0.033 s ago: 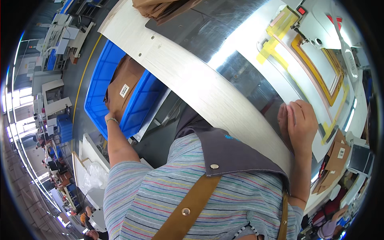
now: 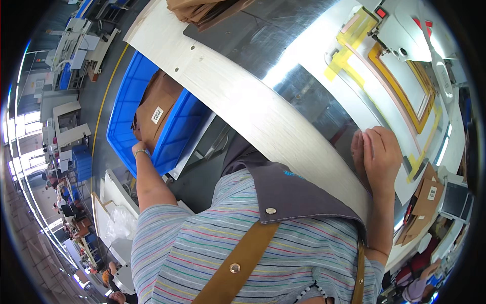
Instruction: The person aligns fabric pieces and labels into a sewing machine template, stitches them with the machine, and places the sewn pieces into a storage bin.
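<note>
Brown pieces (image 2: 154, 109): stacked in blue bin (image 2: 121, 116) beside the table (image 2: 243, 101), at the person's left. Left hand (image 2: 139, 148) reaches into bin, fingers hidden, grip cannot be told. Right hand (image 2: 377, 154) lies flat, open, on table's metal top, holding nothing, near yellow-edged template (image 2: 405, 86).

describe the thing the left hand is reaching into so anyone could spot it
Start at the long pale wood-grain table edge and look just below it, on the person's left. There sits a bright blue plastic bin holding brown pieces, with the left hand at its rim. Nothing else close by is blue.
</note>
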Action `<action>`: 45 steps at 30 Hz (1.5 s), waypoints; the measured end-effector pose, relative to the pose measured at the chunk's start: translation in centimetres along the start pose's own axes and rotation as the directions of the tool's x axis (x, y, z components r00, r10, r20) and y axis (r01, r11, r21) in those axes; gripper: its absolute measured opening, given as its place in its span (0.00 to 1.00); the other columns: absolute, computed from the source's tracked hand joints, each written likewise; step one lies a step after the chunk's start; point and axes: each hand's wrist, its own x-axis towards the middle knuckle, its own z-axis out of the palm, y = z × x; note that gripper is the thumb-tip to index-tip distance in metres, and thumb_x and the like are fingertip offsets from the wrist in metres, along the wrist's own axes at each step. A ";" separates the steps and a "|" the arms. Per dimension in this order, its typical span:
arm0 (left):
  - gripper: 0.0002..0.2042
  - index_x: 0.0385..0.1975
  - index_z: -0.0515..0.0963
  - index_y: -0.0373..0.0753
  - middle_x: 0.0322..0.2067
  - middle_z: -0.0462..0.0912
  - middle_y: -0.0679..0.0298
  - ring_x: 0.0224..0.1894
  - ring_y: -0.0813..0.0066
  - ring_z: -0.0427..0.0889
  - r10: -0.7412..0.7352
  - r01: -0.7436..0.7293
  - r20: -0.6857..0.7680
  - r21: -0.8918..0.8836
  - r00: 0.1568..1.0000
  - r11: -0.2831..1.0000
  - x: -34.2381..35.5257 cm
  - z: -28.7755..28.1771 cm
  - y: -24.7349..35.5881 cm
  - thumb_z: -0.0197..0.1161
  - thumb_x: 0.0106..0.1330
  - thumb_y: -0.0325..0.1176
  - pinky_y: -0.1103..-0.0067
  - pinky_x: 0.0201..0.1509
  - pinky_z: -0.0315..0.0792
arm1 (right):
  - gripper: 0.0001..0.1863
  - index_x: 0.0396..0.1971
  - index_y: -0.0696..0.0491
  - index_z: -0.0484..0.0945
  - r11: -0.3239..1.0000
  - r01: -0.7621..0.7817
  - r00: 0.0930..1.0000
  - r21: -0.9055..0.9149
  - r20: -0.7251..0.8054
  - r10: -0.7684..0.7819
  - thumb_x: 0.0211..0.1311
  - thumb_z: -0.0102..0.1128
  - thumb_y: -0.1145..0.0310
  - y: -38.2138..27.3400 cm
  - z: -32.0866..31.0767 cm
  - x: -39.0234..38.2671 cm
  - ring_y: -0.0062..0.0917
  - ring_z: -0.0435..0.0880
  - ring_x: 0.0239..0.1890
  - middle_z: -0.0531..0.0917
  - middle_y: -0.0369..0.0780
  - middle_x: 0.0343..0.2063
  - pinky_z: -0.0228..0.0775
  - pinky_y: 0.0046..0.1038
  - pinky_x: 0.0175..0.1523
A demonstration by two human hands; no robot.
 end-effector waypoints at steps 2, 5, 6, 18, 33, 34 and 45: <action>0.38 0.70 0.74 0.28 0.62 0.83 0.41 0.66 0.40 0.82 0.126 -0.112 -0.047 0.235 0.991 0.965 1.0 1.1 -0.3 0.61 0.75 0.60 0.54 0.69 0.74 | 0.06 0.37 0.58 0.86 1.000 0.011 1.000 0.009 -0.002 -0.011 0.62 0.71 0.74 0.0 0.1 0.1 0.39 0.86 0.41 0.86 0.44 0.40 0.79 0.38 0.44; 0.44 0.73 0.70 0.31 0.61 0.84 0.42 0.68 0.42 0.79 0.657 -0.582 -0.213 0.324 0.724 0.746 3.2 4.9 0.6 0.59 0.73 0.67 0.56 0.72 0.71 | 0.06 0.37 0.58 0.85 1.000 0.011 1.000 0.000 0.010 -0.011 0.62 0.71 0.74 0.1 0.3 0.2 0.38 0.86 0.42 0.86 0.43 0.41 0.80 0.38 0.45; 0.43 0.72 0.71 0.32 0.60 0.85 0.43 0.67 0.42 0.80 0.696 -0.690 0.073 0.239 0.714 0.683 4.4 6.2 1.8 0.60 0.73 0.67 0.57 0.72 0.72 | 0.07 0.38 0.58 0.84 0.999 0.038 0.999 -0.007 -0.016 -0.038 0.62 0.71 0.74 0.2 0.4 0.2 0.38 0.87 0.42 0.86 0.42 0.42 0.80 0.38 0.45; 0.14 0.51 0.86 0.33 0.49 0.91 0.59 0.54 0.72 0.88 0.993 -0.655 -0.026 -0.750 -0.113 -0.095 -26.5 -8.2 31.1 0.59 0.83 0.37 0.73 0.61 0.80 | 0.06 0.43 0.54 0.84 0.508 -0.556 0.808 0.658 0.283 0.517 0.74 0.65 0.69 2.5 -3.5 1.3 0.21 0.82 0.36 0.89 0.37 0.38 0.76 0.26 0.45; 0.15 0.58 0.80 0.36 0.34 0.84 0.74 0.34 0.89 0.78 0.472 -0.048 0.428 -0.777 -0.771 0.627 -62.9 -8.6 25.6 0.69 0.77 0.31 0.86 0.43 0.75 | 0.12 0.49 0.55 0.82 0.207 -0.592 0.728 0.779 0.407 0.552 0.82 0.57 0.62 4.1 -3.9 0.0 0.17 0.83 0.49 0.86 0.36 0.45 0.75 0.26 0.58; 0.13 0.57 0.81 0.36 0.35 0.85 0.73 0.34 0.89 0.78 0.498 -0.067 0.390 -0.834 -0.775 0.548 -63.3 -8.5 25.5 0.69 0.77 0.31 0.87 0.42 0.74 | 0.12 0.49 0.55 0.82 0.204 -0.597 0.721 0.776 0.408 0.560 0.82 0.57 0.62 3.9 -3.4 0.2 0.17 0.83 0.49 0.86 0.36 0.45 0.75 0.26 0.58; 0.05 0.43 0.86 0.32 0.37 0.88 0.65 0.37 0.75 0.86 0.651 -0.256 -0.244 -0.777 -0.719 -0.575 -60.3 -5.0 32.2 0.70 0.73 0.27 0.80 0.42 0.80 | 0.13 0.45 0.58 0.88 0.691 -0.533 0.838 0.488 0.191 0.512 0.75 0.68 0.63 13.3 -5.9 5.9 0.14 0.84 0.39 0.88 0.33 0.34 0.77 0.22 0.47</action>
